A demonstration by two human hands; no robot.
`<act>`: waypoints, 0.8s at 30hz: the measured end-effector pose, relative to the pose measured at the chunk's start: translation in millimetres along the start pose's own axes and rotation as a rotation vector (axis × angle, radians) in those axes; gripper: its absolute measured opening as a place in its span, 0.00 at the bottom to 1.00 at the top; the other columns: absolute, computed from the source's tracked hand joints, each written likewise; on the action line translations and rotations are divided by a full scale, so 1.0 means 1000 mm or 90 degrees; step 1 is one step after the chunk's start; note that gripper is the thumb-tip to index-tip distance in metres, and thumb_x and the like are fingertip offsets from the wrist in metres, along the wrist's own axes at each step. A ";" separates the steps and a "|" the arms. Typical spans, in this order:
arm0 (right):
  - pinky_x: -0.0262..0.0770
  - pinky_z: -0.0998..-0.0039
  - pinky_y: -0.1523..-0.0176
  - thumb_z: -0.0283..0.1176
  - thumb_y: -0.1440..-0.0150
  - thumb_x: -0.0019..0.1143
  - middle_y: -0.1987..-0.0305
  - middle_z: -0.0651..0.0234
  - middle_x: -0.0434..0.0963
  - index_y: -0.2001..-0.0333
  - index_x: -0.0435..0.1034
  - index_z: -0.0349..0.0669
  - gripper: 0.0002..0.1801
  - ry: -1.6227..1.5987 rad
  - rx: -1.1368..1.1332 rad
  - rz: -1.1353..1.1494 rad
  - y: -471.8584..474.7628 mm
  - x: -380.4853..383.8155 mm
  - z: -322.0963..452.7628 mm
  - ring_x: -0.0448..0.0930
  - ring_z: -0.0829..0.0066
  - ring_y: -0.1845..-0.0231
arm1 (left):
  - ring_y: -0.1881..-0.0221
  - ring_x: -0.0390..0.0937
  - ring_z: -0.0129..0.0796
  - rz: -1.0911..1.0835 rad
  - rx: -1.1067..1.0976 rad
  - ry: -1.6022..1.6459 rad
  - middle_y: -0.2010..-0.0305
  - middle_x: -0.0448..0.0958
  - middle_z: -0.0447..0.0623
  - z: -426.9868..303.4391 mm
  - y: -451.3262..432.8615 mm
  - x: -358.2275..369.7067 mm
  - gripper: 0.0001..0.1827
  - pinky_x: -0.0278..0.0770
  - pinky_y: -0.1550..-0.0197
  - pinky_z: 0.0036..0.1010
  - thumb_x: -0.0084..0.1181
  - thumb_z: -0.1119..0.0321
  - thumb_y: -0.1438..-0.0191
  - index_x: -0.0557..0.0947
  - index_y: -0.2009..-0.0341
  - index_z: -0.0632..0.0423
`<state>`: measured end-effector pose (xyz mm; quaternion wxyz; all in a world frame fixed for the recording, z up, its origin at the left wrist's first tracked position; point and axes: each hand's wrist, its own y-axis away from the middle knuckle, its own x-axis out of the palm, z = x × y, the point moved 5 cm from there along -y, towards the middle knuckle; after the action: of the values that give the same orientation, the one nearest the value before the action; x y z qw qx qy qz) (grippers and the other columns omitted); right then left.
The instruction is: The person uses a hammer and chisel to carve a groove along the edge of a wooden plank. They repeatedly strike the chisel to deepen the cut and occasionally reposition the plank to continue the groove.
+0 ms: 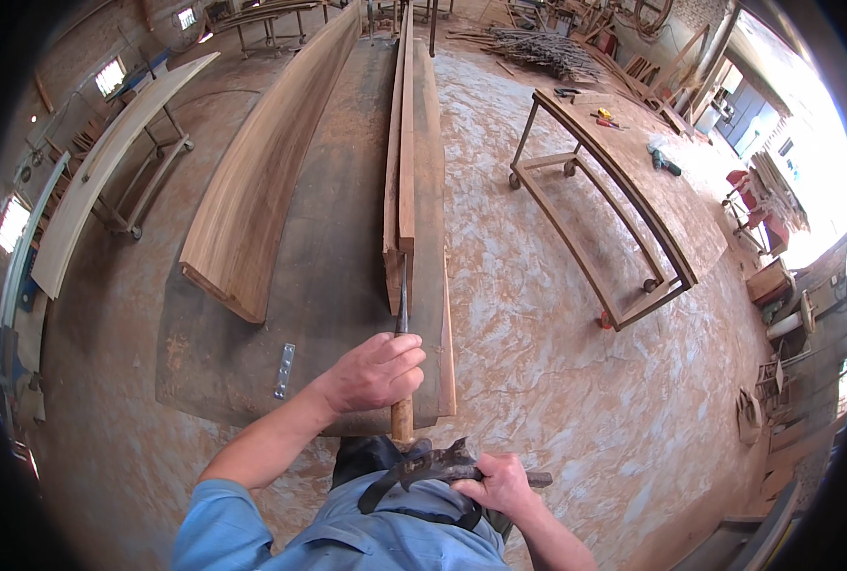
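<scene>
My left hand (379,372) is closed around the wooden handle of a chisel (402,314), whose blade points away from me against the near end of a narrow wooden beam (407,178). The handle's butt shows below my fist, close to my waist. In my right hand (500,482) is the dark handle of a hammer-like tool (434,465); its head lies near the chisel's butt, in front of my blue shirt. A flat metal plate with holes (285,371) rests on the dark workbench top (323,285), left of the chisel.
A wide wooden plank (252,193) stands on edge on the bench, left of the beam. To the right is a wheeled metal-framed table (612,193) with a red-handled tool (609,123) and a green power tool (664,161). A pale board (120,157) lies on a cart at left.
</scene>
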<state>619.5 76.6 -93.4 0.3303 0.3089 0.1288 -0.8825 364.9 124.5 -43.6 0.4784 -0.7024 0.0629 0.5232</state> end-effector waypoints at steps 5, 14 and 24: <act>0.78 0.59 0.70 0.56 0.49 0.73 0.79 0.60 0.77 0.69 0.77 0.40 0.27 0.003 0.017 0.001 0.001 0.001 -0.003 0.82 0.55 0.74 | 0.42 0.76 0.46 -0.005 0.005 -0.001 0.51 0.80 0.52 0.001 0.003 0.005 0.07 0.80 0.53 0.36 0.60 0.72 0.47 0.76 0.64 0.53; 0.80 0.59 0.69 0.54 0.49 0.74 0.77 0.59 0.79 0.66 0.79 0.41 0.26 0.002 0.026 -0.002 0.002 0.000 -0.006 0.83 0.54 0.73 | 0.40 0.74 0.45 0.011 0.007 -0.039 0.49 0.78 0.53 -0.001 0.008 0.015 0.07 0.79 0.49 0.37 0.60 0.71 0.47 0.76 0.64 0.52; 0.80 0.59 0.69 0.54 0.49 0.73 0.78 0.59 0.79 0.66 0.79 0.41 0.25 -0.002 0.046 -0.004 0.004 0.004 -0.013 0.83 0.55 0.74 | 0.40 0.74 0.46 0.008 0.008 -0.031 0.49 0.78 0.52 0.001 0.009 0.016 0.07 0.79 0.50 0.37 0.60 0.72 0.47 0.76 0.65 0.52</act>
<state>626.5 77.3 -106.2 0.3161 0.3186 0.0976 -0.8883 366.2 126.6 -62.2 0.4808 -0.6861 0.0592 0.5428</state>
